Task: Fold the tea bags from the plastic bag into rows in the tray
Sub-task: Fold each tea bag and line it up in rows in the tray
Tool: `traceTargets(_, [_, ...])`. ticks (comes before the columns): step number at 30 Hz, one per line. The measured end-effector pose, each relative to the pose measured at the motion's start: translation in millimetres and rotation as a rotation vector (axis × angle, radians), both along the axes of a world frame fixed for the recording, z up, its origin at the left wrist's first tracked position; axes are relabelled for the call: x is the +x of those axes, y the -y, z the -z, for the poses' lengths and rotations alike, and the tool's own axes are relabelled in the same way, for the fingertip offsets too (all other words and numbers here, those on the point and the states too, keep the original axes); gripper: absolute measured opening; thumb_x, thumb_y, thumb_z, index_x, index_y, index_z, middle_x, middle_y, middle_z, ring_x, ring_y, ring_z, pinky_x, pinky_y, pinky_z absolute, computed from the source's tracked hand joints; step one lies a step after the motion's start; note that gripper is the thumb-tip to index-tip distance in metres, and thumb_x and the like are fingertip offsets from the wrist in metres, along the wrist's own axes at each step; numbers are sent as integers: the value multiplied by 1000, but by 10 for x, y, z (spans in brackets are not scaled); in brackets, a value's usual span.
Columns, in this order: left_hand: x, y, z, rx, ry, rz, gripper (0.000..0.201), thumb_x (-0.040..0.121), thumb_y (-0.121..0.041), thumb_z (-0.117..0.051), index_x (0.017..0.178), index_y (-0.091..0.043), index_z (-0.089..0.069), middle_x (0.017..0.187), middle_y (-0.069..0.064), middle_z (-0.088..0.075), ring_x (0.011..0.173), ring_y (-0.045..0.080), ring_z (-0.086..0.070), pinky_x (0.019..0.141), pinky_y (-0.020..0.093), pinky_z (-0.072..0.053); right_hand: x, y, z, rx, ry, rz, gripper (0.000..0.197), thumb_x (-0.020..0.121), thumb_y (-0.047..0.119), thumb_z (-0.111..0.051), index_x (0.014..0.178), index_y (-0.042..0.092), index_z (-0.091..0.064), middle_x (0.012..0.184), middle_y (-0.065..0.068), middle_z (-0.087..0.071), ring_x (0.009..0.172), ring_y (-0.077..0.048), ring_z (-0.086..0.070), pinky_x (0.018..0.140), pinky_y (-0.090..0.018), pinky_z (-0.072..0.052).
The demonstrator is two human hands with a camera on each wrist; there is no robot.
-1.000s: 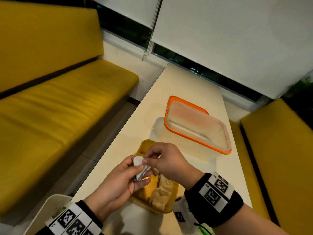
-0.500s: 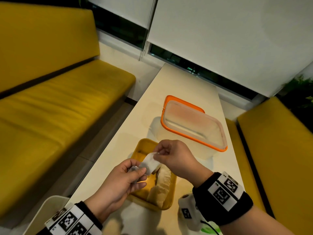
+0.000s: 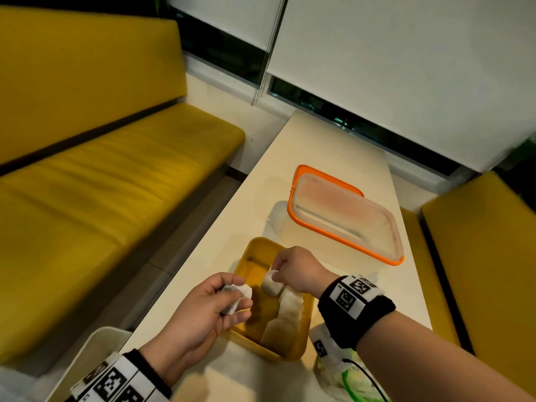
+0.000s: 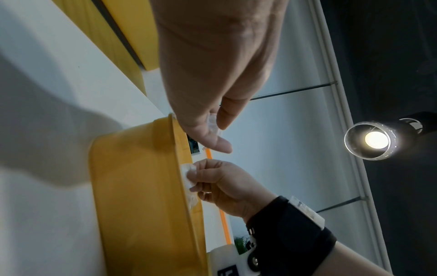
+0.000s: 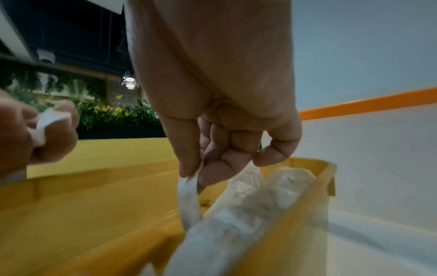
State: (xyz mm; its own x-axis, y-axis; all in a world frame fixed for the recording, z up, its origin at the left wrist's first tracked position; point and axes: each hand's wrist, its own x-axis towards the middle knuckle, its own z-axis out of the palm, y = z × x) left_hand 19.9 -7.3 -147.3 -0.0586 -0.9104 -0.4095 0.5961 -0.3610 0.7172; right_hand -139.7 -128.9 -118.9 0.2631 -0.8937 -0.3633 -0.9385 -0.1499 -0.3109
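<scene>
One row of folded tea bags (image 3: pixel 285 313) already lines the right side of the yellow tray (image 3: pixel 258 248), and the rest of the floor looks bare, so the job seems under halfway. The right hand (image 3: pixel 293 269) pinches a folded bag (image 3: pixel 271 284) between thumb and fingers, low inside the tray at the far end of that row, probably about to seat it. The left hand (image 3: pixel 203 309) hovers over the tray's left edge, its fingers curled round another crumpled white bag (image 3: pixel 236 294) that waits for its turn. How many bags remain I cannot tell; a plastic bag (image 3: pixel 345 375) lies on the counter (image 3: pixel 319 146) under the right forearm. Beyond the tray stands an orange-rimmed clear box (image 3: pixel 345 224), close but not blocking; a white bin (image 3: pixel 95 346) sits at near left.
</scene>
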Motion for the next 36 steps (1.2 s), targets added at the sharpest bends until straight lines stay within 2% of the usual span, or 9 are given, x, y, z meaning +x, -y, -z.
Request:
traceTargets(3, [17,-20,-10,-1,5,-1,16,90,7,-49,97,-1,-61,97,23,-60,72,22,-66,57,27,-59,-4,10,134,-17,-133,17,15,82,18,-62,73,26,-54,86,2,-59,87,-21,-57,74,-30,-43])
traceTargets(7, [22,-34,-18,0,-2,18,16,90,6,-50,100,0,-62,102,25,-60,75,24,-66,62,29,-61,12,8,189,-129,-313,-3,15,87,11,-50,87,23,-60,89,1,-63,87,-23,-54,90,-41,-29])
traceTargets(14, [-9,-46,-17,-3,-50,68,30,93,10,-40,110,-5,-59,108,22,-61,84,30,-69,64,33,-61,92,-53,81,-241,-308,-65,18,92,23,-48,106,26,-59,105,1,-62,103,-24,-52,84,-39,-28])
traceTargets(16, [-19,-34,-15,-16,-58,54,32,93,11,-38,110,-8,-57,106,21,-61,82,29,-69,64,33,-60,123,-141,-45,-245,-84,-66,17,94,34,-49,101,25,-62,100,4,-63,98,-21,-55,84,-37,-37])
traceTargets(19, [-38,-3,-8,-34,-71,20,32,92,13,-38,110,-8,-55,102,20,-62,77,26,-69,63,32,-60,176,-367,-265,65,323,-29,23,88,45,-60,90,23,-67,83,5,-64,80,-12,-58,69,-24,-45])
traceTargets(23, [-85,23,5,-50,-59,15,30,91,13,-41,109,-7,-55,98,18,-64,72,22,-71,60,30,-60,164,-511,-240,158,479,10,13,79,21,-76,74,24,-65,71,1,-64,69,-15,-58,66,-31,-48])
traceTargets(28, [-141,33,-14,-48,0,36,23,93,9,-44,101,-9,-54,92,14,-63,72,23,-69,59,28,-60,107,-492,-262,43,488,77,15,85,15,-69,74,21,-61,64,3,-59,56,-10,-53,53,-19,-43])
traceTargets(32, [-147,9,13,-31,80,39,27,90,6,-52,112,-10,-52,101,14,-59,76,25,-70,65,30,-60,16,-348,-252,-68,314,13,12,85,20,-69,76,23,-60,67,6,-55,62,-9,-48,58,-21,-39])
traceTargets(36, [-151,-30,30,-20,115,73,28,89,8,-53,110,-11,-53,110,15,-57,83,27,-69,66,28,-60,-21,-171,-74,2,110,-34,5,83,21,-69,85,19,-65,80,3,-60,76,-14,-54,65,-24,-41])
